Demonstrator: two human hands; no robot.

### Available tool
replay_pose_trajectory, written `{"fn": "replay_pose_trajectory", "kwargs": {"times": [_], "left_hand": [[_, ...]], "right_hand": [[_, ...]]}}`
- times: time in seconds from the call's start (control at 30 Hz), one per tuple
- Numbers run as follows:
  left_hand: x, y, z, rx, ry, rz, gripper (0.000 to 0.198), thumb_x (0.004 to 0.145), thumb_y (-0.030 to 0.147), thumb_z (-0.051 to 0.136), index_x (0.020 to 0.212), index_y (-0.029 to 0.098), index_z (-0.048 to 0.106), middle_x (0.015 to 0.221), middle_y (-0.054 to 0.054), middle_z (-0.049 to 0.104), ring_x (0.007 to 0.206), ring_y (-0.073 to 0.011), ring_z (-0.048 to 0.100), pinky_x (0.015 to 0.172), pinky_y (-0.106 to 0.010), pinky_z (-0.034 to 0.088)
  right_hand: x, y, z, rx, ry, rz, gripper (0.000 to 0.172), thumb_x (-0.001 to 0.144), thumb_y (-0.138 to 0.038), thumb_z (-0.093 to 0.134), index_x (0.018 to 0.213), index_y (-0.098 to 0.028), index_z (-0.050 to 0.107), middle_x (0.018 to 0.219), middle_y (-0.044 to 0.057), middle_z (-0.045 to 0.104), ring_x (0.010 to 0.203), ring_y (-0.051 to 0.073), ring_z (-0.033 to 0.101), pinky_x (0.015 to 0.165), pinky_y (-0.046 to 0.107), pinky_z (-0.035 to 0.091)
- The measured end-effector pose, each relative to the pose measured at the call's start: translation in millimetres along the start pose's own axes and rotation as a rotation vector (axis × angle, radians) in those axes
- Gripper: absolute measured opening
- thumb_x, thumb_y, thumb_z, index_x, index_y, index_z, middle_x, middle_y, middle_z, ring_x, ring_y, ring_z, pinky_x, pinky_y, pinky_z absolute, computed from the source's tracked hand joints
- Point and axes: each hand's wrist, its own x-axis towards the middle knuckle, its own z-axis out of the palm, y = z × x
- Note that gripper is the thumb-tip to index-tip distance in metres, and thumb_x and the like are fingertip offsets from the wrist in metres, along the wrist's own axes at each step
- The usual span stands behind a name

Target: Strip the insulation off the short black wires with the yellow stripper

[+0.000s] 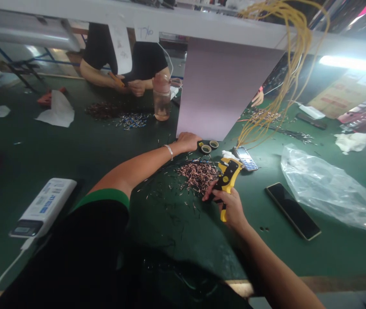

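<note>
Gripping a yellow wire stripper (226, 180) in its closed fingers, the right hand (231, 207) sits just beside a heap of short copper wire pieces (198, 176) on the green worktop (73, 159). The left hand (185, 141) rests palm-down and empty near rolls of tape (206, 149).

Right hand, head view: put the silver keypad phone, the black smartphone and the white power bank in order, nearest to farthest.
1. Silver keypad phone, just ahead of the right hand.
2. Black smartphone, out to that hand's right.
3. White power bank, far off on the left side of the view.
</note>
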Motion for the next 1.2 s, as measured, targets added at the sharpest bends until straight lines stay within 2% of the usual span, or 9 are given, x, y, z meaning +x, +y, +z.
{"fn": "replay_pose_trajectory", "kwargs": {"times": [0.1,0.23,0.37,0.63,0.77,0.87,1.0,1.2], "left_hand": [[-2.2,-1.7,-0.5,0.051,0.001,0.008,0.035,0.073,0.018,0.065,0.103,0.029,0.079,0.100,-0.010,0.077,0.100,-0.0309,0.067,0.082,-0.039,0.046],[-5.6,-11.4,-6.0,0.082,0.010,0.007,0.046,0.072,0.015,0.064,0.112,0.032,0.076,0.112,-0.008,0.076,0.104,-0.0300,0.066,0.082,-0.039,0.047],[-4.4,-17.3,-12.7,0.086,0.037,-0.021,0.047,0.075,0.016,0.061,0.117,0.032,0.074,0.117,-0.007,0.074,0.106,-0.0294,0.065,0.082,-0.039,0.048],[9.6,-0.1,-8.9,0.068,-0.009,-0.052,0.043,0.069,0.015,0.065,0.108,0.029,0.078,0.110,-0.009,0.076,0.102,-0.0313,0.067,0.081,-0.040,0.050],[12.8,0.8,-9.1,0.027,0.007,-0.104,0.035,0.074,0.017,0.062,0.103,0.025,0.079,0.109,-0.007,0.077,0.101,-0.0276,0.068,0.083,-0.036,0.051],[10.0,-5.5,-12.9,0.001,0.040,-0.124,0.031,0.076,0.018,0.061,0.099,0.024,0.080,0.109,-0.005,0.077,0.101,-0.0252,0.068,0.085,-0.033,0.052],[2.6,-12.4,-16.2,-0.007,0.067,-0.109,0.035,0.075,0.017,0.059,0.102,0.027,0.080,0.113,-0.003,0.076,0.104,-0.0242,0.067,0.086,-0.032,0.052],[-5.8,-12.7,-11.9,0.021,0.030,-0.061,0.036,0.073,0.019,0.062,0.101,0.031,0.080,0.111,0.000,0.076,0.105,-0.0257,0.066,0.089,-0.034,0.051]], "right_hand": [[0.1,-0.1,0.3,-0.003,0.011,0.001,0.016,0.067,-0.020,0.064,0.083,-0.019,0.061,0.068,0.000,0.066,0.061,0.020,0.064,0.062,0.034,0.048],[0.1,-0.7,1.2,-0.003,0.012,0.002,0.017,0.066,-0.021,0.064,0.083,-0.020,0.061,0.065,0.000,0.067,0.060,0.020,0.064,0.060,0.033,0.047],[0.4,-0.6,0.8,-0.012,0.011,-0.007,0.016,0.066,-0.021,0.064,0.082,-0.020,0.061,0.065,0.000,0.067,0.059,0.020,0.064,0.060,0.033,0.046],[1.0,0.1,-0.1,-0.013,-0.003,-0.008,0.015,0.066,-0.021,0.063,0.081,-0.020,0.061,0.065,-0.001,0.067,0.058,0.020,0.064,0.060,0.033,0.047],[1.3,0.8,-0.4,-0.008,-0.005,-0.005,0.015,0.066,-0.021,0.063,0.082,-0.020,0.061,0.064,-0.001,0.066,0.059,0.020,0.063,0.061,0.033,0.046],[1.2,1.1,-0.6,-0.005,0.001,-0.002,0.017,0.066,-0.021,0.063,0.083,-0.020,0.061,0.065,-0.001,0.066,0.059,0.020,0.064,0.061,0.033,0.046],[0.5,0.2,-0.2,-0.005,0.008,-0.007,0.017,0.066,-0.022,0.064,0.083,-0.020,0.061,0.064,-0.002,0.065,0.058,0.020,0.064,0.061,0.034,0.046],[-0.4,-1.1,0.5,-0.019,0.001,-0.001,0.017,0.066,-0.022,0.064,0.083,-0.019,0.061,0.065,-0.001,0.066,0.059,0.020,0.064,0.060,0.033,0.045]]}}
